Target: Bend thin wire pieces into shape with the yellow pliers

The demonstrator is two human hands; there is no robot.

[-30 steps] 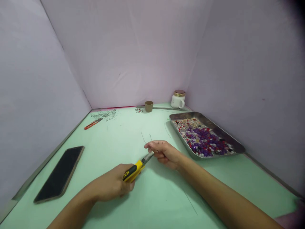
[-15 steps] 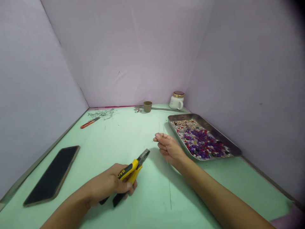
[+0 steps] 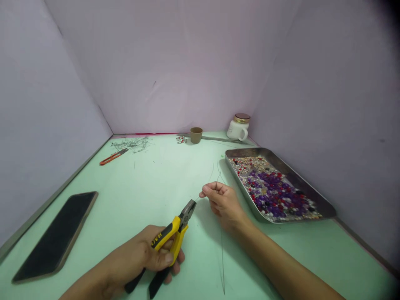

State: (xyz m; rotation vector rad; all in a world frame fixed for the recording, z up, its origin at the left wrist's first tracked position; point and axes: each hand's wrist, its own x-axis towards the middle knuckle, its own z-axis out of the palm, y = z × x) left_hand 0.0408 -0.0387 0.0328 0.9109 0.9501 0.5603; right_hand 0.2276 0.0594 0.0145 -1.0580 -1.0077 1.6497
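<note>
My left hand (image 3: 156, 250) is wrapped round the handles of yellow and black pliers (image 3: 178, 227), whose jaws point up and to the right. In a pinch between thumb and forefinger, my right hand (image 3: 223, 204) holds thin wire (image 3: 223, 258). One short end sticks out from the fingertips and meets the tip of the plier jaws. Other strands rise above the hand, and a long one hangs down below it. Whether the jaws grip the wire end I cannot tell.
A metal tray (image 3: 250, 204) of mixed beads lies at right. Behind are a lidded white mug (image 3: 237, 130), a small brown cup (image 3: 196, 136), a few beads (image 3: 181, 140) and a pile of wire bits (image 3: 133, 144). Orange-handled snips (image 3: 114, 157) and a phone (image 3: 58, 237) lie at left.
The plier jaws and my right hand have come together, so the short wire end now reaches the jaw tip. The plier handles look spread wider. The whole view has shifted slightly.
</note>
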